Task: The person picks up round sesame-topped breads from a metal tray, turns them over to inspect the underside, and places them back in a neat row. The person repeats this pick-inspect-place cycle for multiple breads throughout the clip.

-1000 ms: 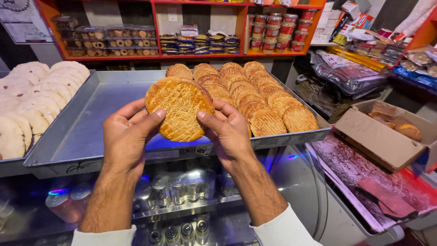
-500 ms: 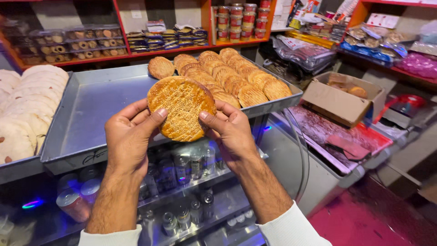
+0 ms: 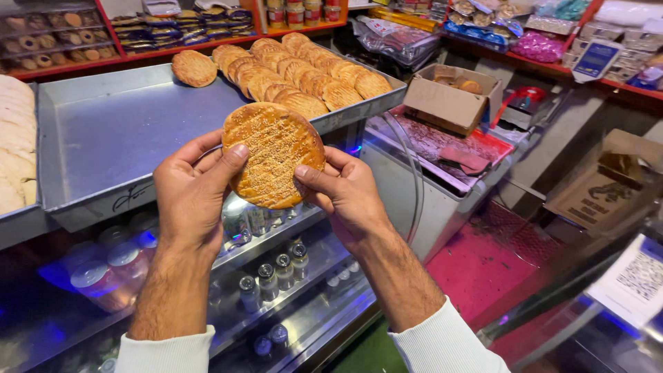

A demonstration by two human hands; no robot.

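The fingers of both hands lay hidden behind the round seeded flatbread point(image 3: 273, 153), only the thumbs showing on its face. The pale flatbreads point(image 3: 15, 138) were cut off by the left edge, and the forearm sleeves point(image 3: 442, 345) by the bottom edge. The small bottles point(image 3: 276, 266) under the glass were too small to tell apart, the contents of the open cardboard box point(image 3: 449, 97) were partly hidden by its walls

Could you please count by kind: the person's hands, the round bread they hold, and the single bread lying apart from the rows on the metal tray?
Hands: 2 (left hand, right hand)
Held round bread: 1
The lone bread on metal tray: 1
Total: 4
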